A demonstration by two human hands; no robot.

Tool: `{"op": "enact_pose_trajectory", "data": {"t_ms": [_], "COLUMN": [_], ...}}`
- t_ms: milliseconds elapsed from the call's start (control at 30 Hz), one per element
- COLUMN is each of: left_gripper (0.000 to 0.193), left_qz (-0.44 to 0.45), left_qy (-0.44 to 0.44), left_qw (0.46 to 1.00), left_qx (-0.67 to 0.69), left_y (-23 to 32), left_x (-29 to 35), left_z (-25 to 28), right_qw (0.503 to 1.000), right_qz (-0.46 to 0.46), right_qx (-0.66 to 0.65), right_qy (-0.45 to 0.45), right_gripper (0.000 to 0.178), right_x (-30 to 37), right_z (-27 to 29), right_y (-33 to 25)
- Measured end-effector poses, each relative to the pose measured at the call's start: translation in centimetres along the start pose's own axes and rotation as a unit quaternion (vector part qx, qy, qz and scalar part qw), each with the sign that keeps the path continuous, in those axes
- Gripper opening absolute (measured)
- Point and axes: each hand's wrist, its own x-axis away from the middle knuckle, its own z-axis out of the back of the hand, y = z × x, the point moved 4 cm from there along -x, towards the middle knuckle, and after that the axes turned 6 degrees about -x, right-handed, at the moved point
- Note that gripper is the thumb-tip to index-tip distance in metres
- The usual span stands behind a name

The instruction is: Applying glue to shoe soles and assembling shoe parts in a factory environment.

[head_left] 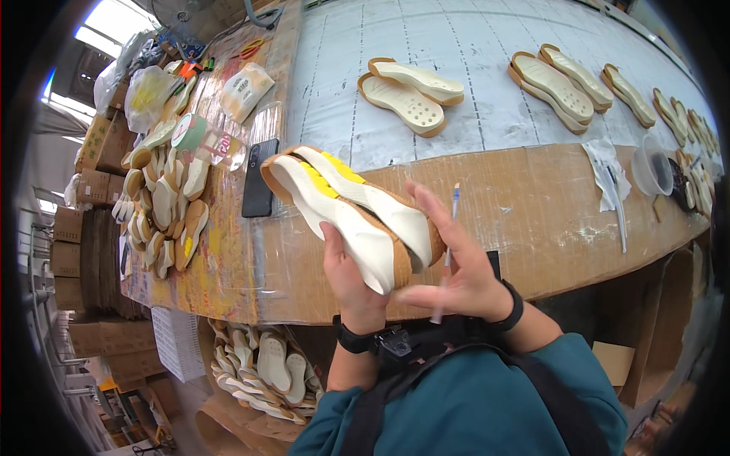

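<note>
A pair of white shoe soles (346, 220) with tan edges and yellow patches is held above the table's near edge. My left hand (353, 285) is closed on the pair from below, its thumb against the white side wall. Beside the soles' near end, my right hand (471, 277) has its thumb and fingers curved apart. A thin pen-like tool (455, 199) with a blue upper end is tucked among the right hand's fingers. Whether the right fingertips touch the soles, I cannot tell.
Several sole pairs (407, 95) lie on the pale marked sheet (327, 76). A black phone (261, 178), a jar (205, 140) and a heap of soles (163, 190) are on the left. At right stand a clear plastic tub (652, 167) and a brush on white plastic (606, 171). More soles (274, 361) fill a box below.
</note>
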Motion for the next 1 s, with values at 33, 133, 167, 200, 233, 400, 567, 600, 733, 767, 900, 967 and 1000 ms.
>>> {"op": "enact_pose_trajectory", "data": {"t_ms": [33, 133, 167, 200, 233, 400, 567, 600, 733, 767, 900, 967, 1000], "left_gripper": [0.052, 0.049, 0.051, 0.054, 0.055, 0.051, 0.045, 0.045, 0.044, 0.043, 0.046, 0.047, 0.048], "left_qz": [-0.023, -0.084, -0.047, -0.009, 0.001, 0.016, 0.055, 0.052, 0.061, 0.07, 0.069, 0.078, 0.083], "left_qy": [-0.034, -0.136, -0.091, -0.046, -0.109, -0.153, -0.149, -0.148, -0.125, -0.16, -0.169, -0.164, -0.153], "left_qw": [0.999, 0.982, 0.992, 0.998, 0.99, 0.986, 0.987, 0.987, 0.99, 0.984, 0.983, 0.983, 0.979], "left_qx": [0.027, 0.099, 0.071, 0.042, 0.085, 0.061, 0.021, 0.022, -0.002, 0.032, 0.029, -0.037, -0.111], "left_y": [0.1, 0.3, -0.1, -0.5, -0.9, -1.2, -1.9, -1.7, -2.3, -2.4, -1.6, -1.2, -1.1], "left_x": [0.0, 0.5, 0.2, -0.1, 0.1, 0.6, 0.1, 0.2, 0.2, 0.2, 1.0, 0.9, 0.8], "left_z": [0.5, 0.3, 0.7, 1.1, 0.3, 0.6, 2.5, 2.7, 5.0, 5.3, 5.2, 4.5, 4.6], "right_qw": [0.997, 0.986, 0.991, 0.993, 0.998, 0.998, 0.989, 0.984, 0.973, 0.972, 0.946, 0.925, 0.908], "right_qz": [-0.012, 0.002, -0.024, -0.049, -0.029, 0.002, -0.052, -0.048, -0.091, -0.092, -0.174, -0.24, -0.288], "right_qx": [-0.062, -0.141, -0.099, -0.057, -0.042, -0.041, -0.068, -0.081, -0.076, -0.076, -0.102, -0.114, -0.162], "right_qy": [-0.052, -0.094, -0.091, -0.087, -0.044, -0.056, -0.124, -0.152, -0.2, -0.203, -0.255, -0.273, -0.257], "right_gripper": [0.092, 0.086, 0.08, 0.076, 0.07, 0.069, 0.07, 0.068, 0.067, 0.067, 0.061, 0.059, 0.057], "right_x": [0.2, 0.9, 1.1, 1.3, 1.6, 2.7, 2.6, 2.5, 1.8, 1.5, 0.2, -0.7, -1.3], "right_z": [0.3, 0.5, 0.8, 1.0, 1.4, 1.6, 2.3, 2.3, 2.8, 2.8, 2.7, 3.4, 3.7], "right_y": [0.2, -0.3, -0.5, -0.4, 0.0, 0.0, 0.6, 0.7, 0.5, 0.3, 0.9, 2.0, 3.2]}}
